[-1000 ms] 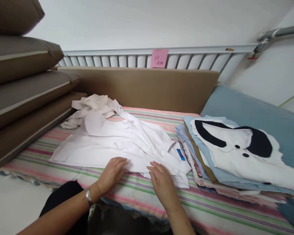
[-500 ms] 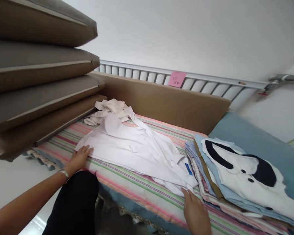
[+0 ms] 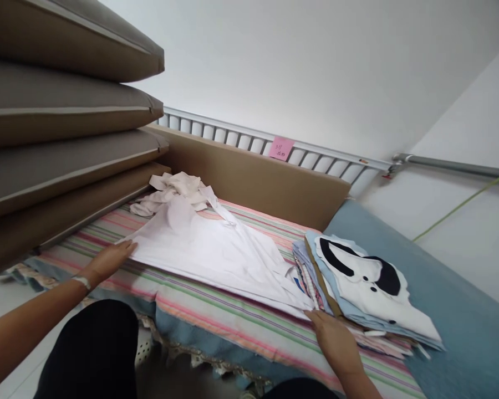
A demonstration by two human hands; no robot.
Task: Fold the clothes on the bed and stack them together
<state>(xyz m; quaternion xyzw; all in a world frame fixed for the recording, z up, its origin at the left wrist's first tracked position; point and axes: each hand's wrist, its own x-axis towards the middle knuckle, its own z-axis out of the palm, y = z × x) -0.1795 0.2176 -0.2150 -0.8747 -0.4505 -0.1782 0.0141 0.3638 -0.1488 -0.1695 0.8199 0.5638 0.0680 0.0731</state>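
Note:
A white shirt (image 3: 208, 249) lies spread across the striped cloth, its near edge drawn out in a fairly straight line. My left hand (image 3: 113, 257) is closed on that edge at its left corner, the fingertips partly under the fabric. At the right end of the same edge, my right hand (image 3: 335, 335) pinches the other corner, close beside a stack of folded clothes (image 3: 357, 277). A blue patch shows near the shirt's right end, partly covered by white fabric. Behind the shirt's left side sits a crumpled off-white garment (image 3: 181, 188).
Brown cushions (image 3: 70, 133) are piled high on the left. A brown board (image 3: 249, 177) and a metal railing with a pink note (image 3: 281, 148) run along the back. The striped cloth (image 3: 233, 321) covers the bed, with blue fabric (image 3: 453, 293) to the right.
The shirt's near edge has been pulled straighter and tauter between both hands. My right hand has come onto its corner. The view has shifted, showing more wall on the right.

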